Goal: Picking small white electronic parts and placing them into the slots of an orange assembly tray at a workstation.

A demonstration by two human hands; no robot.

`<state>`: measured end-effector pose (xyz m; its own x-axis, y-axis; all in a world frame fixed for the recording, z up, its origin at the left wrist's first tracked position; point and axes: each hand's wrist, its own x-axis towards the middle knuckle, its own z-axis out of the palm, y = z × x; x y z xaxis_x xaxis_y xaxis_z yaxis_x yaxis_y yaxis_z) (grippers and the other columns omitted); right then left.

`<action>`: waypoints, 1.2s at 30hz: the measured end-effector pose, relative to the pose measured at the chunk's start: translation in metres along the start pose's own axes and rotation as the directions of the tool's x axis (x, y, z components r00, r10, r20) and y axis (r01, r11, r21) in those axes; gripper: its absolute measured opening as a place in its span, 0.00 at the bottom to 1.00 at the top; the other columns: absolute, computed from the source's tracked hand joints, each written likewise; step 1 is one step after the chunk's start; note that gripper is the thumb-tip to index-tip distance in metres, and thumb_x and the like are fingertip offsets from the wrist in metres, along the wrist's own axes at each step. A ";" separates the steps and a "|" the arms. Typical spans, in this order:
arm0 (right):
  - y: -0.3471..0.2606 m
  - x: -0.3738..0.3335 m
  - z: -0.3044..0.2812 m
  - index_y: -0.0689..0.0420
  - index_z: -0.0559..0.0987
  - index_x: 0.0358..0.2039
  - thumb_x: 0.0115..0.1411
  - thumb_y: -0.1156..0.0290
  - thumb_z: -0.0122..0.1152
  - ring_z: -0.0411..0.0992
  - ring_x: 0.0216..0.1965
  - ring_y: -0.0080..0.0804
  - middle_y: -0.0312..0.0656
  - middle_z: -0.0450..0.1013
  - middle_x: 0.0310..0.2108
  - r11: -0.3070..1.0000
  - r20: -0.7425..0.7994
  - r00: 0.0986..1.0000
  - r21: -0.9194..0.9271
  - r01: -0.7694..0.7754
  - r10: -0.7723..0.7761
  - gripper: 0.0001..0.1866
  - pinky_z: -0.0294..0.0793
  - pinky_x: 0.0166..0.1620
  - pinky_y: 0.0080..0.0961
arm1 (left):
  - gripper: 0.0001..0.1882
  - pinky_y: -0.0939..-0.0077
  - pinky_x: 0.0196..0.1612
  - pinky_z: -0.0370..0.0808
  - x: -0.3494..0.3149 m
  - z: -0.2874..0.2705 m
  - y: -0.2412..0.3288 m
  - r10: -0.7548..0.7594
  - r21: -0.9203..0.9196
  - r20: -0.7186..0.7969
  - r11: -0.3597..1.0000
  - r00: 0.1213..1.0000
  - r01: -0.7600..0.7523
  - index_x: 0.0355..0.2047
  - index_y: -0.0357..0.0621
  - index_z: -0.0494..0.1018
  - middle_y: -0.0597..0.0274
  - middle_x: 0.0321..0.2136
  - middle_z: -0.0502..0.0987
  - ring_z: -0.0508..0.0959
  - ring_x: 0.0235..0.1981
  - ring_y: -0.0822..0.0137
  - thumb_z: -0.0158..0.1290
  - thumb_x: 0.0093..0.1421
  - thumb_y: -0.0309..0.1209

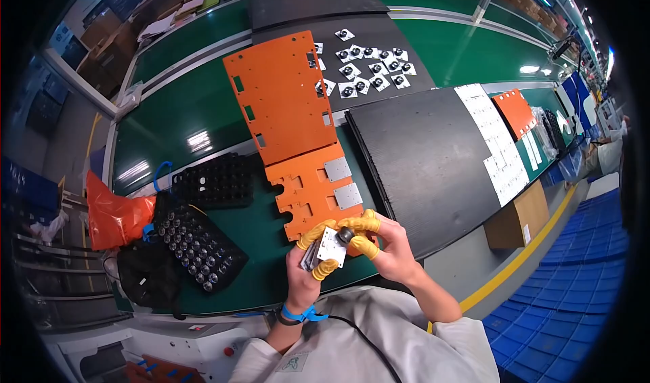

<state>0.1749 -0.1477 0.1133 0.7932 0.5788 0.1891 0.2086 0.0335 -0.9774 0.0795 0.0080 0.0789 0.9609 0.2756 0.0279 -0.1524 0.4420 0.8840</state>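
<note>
Close to my body, my left hand (pixel 305 264) is closed on a small white square circuit board (pixel 330 249). More flat plates seem to lie under the board, partly hidden by the fingers. My right hand (pixel 379 242) pinches a short black round lens (pixel 345 235) at the board's upper right corner; whether the two are joined, I cannot tell. Yellow finger cots cover several fingertips of both hands, and a blue strap (pixel 302 314) circles my left wrist. Just beyond my hands lies a notched orange fixture plate (pixel 301 180) with two grey metal plates (pixel 347 195) on it.
A larger orange panel (pixel 281 99) adjoins the fixture. Behind it, several white boards with black lenses (pixel 377 83) lie on a dark mat. At left are a black tray of shiny lenses (pixel 200 248) and a red bag (pixel 115 210); at right, black sheets (pixel 423 160) and white cards (pixel 497 146).
</note>
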 end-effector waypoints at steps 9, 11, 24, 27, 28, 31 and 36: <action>0.003 -0.004 -0.006 0.61 0.80 0.47 0.53 0.80 0.65 0.67 0.25 0.30 0.39 0.69 0.27 0.939 0.035 0.984 -0.294 0.177 -0.174 0.19 0.68 0.28 0.26 | 0.32 0.77 0.52 0.73 -0.005 0.008 0.000 0.012 0.100 -0.031 0.995 0.999 -0.009 0.58 0.33 0.69 0.61 0.49 0.77 0.76 0.48 0.73 0.67 0.56 0.33; 0.002 -0.005 -0.006 0.62 0.79 0.46 0.50 0.82 0.66 0.67 0.24 0.32 0.40 0.68 0.27 0.895 0.057 0.964 -0.360 0.263 -0.260 0.20 0.68 0.27 0.28 | 0.32 0.78 0.52 0.73 -0.006 0.009 -0.002 -0.005 0.108 -0.041 0.994 0.999 0.010 0.58 0.33 0.69 0.61 0.49 0.77 0.76 0.47 0.74 0.67 0.56 0.33; 0.021 -0.025 -0.013 0.61 0.80 0.35 0.45 0.75 0.75 0.69 0.23 0.37 0.42 0.74 0.28 0.791 0.062 0.915 -0.482 0.378 -0.399 0.16 0.69 0.25 0.29 | 0.30 0.76 0.54 0.72 -0.009 0.005 -0.012 -0.206 -0.084 0.035 0.975 0.978 0.208 0.56 0.31 0.70 0.59 0.49 0.78 0.77 0.49 0.70 0.64 0.58 0.36; 0.018 -0.027 -0.015 0.61 0.80 0.34 0.46 0.74 0.75 0.70 0.23 0.37 0.42 0.75 0.28 0.816 0.049 0.930 -0.465 0.343 -0.364 0.15 0.69 0.25 0.29 | 0.32 0.75 0.55 0.72 -0.009 0.013 -0.011 -0.160 0.013 0.048 0.987 0.986 0.160 0.58 0.31 0.68 0.60 0.50 0.77 0.76 0.51 0.69 0.62 0.59 0.39; 0.016 -0.028 -0.016 0.60 0.81 0.37 0.46 0.73 0.75 0.69 0.24 0.36 0.42 0.74 0.29 0.808 0.065 0.933 -0.481 0.340 -0.354 0.17 0.70 0.27 0.29 | 0.33 0.77 0.52 0.73 -0.009 0.012 -0.013 -0.149 0.026 0.057 0.989 0.987 0.147 0.58 0.32 0.68 0.60 0.50 0.77 0.76 0.50 0.70 0.62 0.59 0.40; 0.001 -0.023 -0.024 0.58 0.82 0.42 0.46 0.69 0.75 0.66 0.26 0.36 0.40 0.69 0.29 0.770 0.144 0.914 -0.498 0.399 -0.380 0.21 0.67 0.28 0.29 | 0.32 0.83 0.39 0.72 -0.014 0.003 -0.017 -0.302 -0.163 0.049 0.938 0.952 0.306 0.58 0.35 0.67 0.62 0.48 0.77 0.76 0.42 0.76 0.60 0.61 0.43; -0.001 -0.019 -0.033 0.55 0.82 0.47 0.46 0.64 0.75 0.64 0.31 0.35 0.38 0.66 0.32 0.684 0.264 0.828 -0.471 0.558 -0.494 0.26 0.65 0.33 0.31 | 0.31 0.80 0.31 0.63 -0.022 -0.009 -0.036 -0.491 -0.643 0.412 0.440 0.767 0.627 0.55 0.43 0.69 0.65 0.41 0.75 0.63 0.23 0.78 0.55 0.61 0.53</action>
<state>0.1787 -0.1858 0.1137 0.4027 0.6783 0.6146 0.8544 -0.0376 -0.5183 0.0613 -0.0064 0.0421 0.9075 -0.3573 -0.2207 0.3865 0.9162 0.1061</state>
